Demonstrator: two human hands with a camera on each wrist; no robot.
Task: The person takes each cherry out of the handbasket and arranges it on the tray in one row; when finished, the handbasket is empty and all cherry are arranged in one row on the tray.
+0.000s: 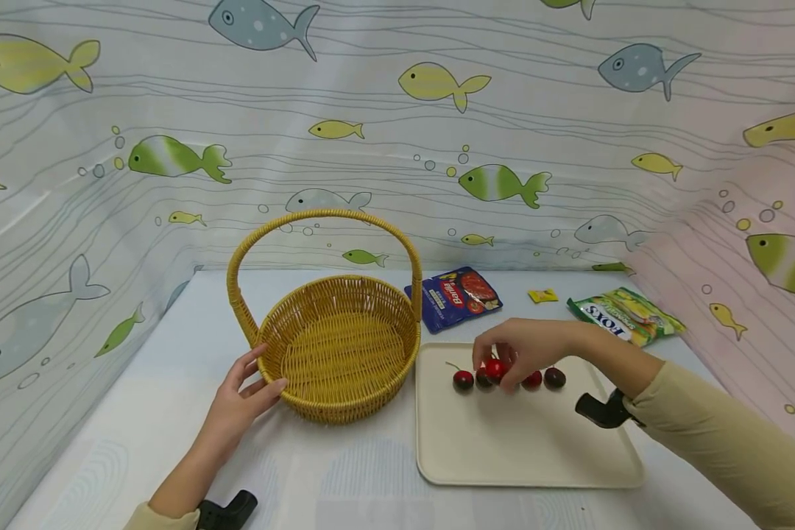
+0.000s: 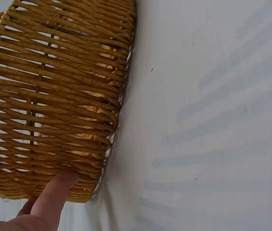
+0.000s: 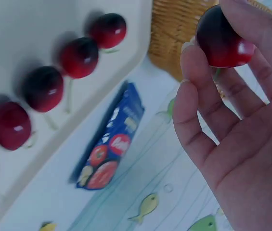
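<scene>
My right hand (image 1: 528,344) pinches a dark red cherry (image 3: 221,41) between thumb and fingers, above the cream tray (image 1: 503,449). A row of cherries (image 1: 463,380) lies on the tray under this hand, several of them with green stems in the right wrist view. Part of the row is hidden by the hand in the head view. My left hand (image 1: 238,403) rests against the near left side of a wicker basket (image 1: 341,412) with a tall arched handle. In the left wrist view its thumb (image 2: 54,197) presses on the woven outer wall. The basket's inside is bare.
Behind the tray lie a blue Barilla pouch (image 1: 460,298), a small yellow wrapped packet (image 1: 542,295) and a green Fox's bag (image 1: 626,316). A fish-patterned sheet (image 1: 384,162) stands around the back and sides of the white table. The basket handle (image 1: 324,213) rises high beside the tray.
</scene>
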